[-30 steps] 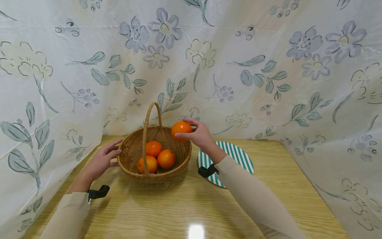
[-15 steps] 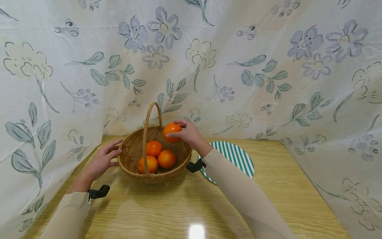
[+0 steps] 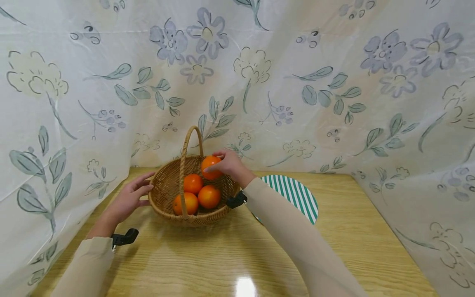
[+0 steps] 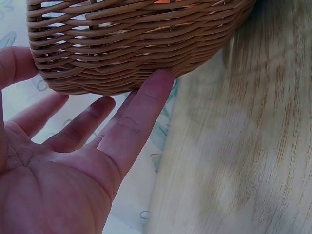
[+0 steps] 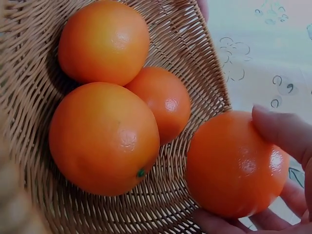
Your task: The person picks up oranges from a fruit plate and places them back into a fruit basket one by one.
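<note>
My right hand (image 3: 230,165) grips an orange (image 3: 212,167) inside the back right of a wicker basket (image 3: 163,208). In the right wrist view the held orange (image 5: 234,165) has the thumb on its upper side and fingers curled beneath. Three other oranges (image 3: 209,196) lie together on the basket's floor; one (image 5: 105,139) shows a green stem spot. My left hand (image 3: 126,200) rests against the basket's left side, fingers spread and fairly straight. In the left wrist view a fingertip of that hand (image 4: 63,170) touches the lower woven wall (image 4: 126,53).
A round green-and-white striped mat (image 3: 297,198) lies right of the basket, partly behind my right forearm. The basket's tall handle (image 3: 183,173) arches over its middle. The wooden table (image 3: 193,255) meets a floral cloth (image 3: 259,103) at its back and sides.
My right hand has carried its orange left and slightly down, from above the basket's right rim to inside the basket. The left hand stays on the basket's side.
</note>
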A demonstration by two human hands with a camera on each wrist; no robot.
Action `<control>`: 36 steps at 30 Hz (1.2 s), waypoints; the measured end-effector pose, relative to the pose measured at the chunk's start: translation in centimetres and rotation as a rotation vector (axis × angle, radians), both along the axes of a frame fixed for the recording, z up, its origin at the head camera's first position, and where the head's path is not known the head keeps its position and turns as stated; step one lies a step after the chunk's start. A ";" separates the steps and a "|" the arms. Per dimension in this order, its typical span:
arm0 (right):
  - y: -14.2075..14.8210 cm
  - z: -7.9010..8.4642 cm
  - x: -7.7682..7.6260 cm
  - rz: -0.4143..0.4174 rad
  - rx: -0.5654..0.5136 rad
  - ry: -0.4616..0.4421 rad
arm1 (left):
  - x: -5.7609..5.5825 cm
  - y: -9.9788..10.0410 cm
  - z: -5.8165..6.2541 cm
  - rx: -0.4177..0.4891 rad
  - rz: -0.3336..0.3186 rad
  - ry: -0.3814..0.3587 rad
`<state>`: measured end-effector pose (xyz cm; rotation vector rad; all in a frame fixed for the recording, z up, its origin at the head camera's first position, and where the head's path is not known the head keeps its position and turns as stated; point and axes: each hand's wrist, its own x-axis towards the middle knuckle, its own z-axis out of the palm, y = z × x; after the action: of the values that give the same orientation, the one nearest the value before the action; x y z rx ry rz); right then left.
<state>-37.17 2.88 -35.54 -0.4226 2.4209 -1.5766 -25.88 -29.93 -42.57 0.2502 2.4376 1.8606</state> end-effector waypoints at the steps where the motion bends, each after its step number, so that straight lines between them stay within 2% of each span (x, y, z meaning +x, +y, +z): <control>1: -0.1 0.1 0.0 -0.005 0.015 0.004 | 0.0 0.0 0.0 0.000 -0.001 0.001; 9: -0.9 0.2 0.0 -0.025 0.118 0.011 | -0.1 0.0 -0.2 0.002 0.009 -0.003; 22: -0.6 -0.1 -0.1 -0.029 0.154 -0.060 | -0.5 0.2 -0.2 -0.005 -0.005 0.009; 26: -0.2 0.1 -0.2 -0.031 0.184 -0.052 | -0.5 0.1 -0.1 0.001 -0.010 0.007; 30: 0.5 0.6 0.1 0.008 0.199 -0.072 | -0.6 0.1 0.0 -0.013 -0.005 0.008; 33: 1.5 1.0 0.5 0.050 0.160 -0.101 | -0.6 0.3 0.1 -0.029 -0.002 0.009; 36: 2.5 1.3 1.1 0.080 0.130 -0.075 | -0.5 0.3 0.4 -0.084 0.020 0.021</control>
<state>-36.09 5.39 -34.29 -0.4224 2.4011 -1.3685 -26.35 -29.63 -42.19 0.2430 2.5346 1.7664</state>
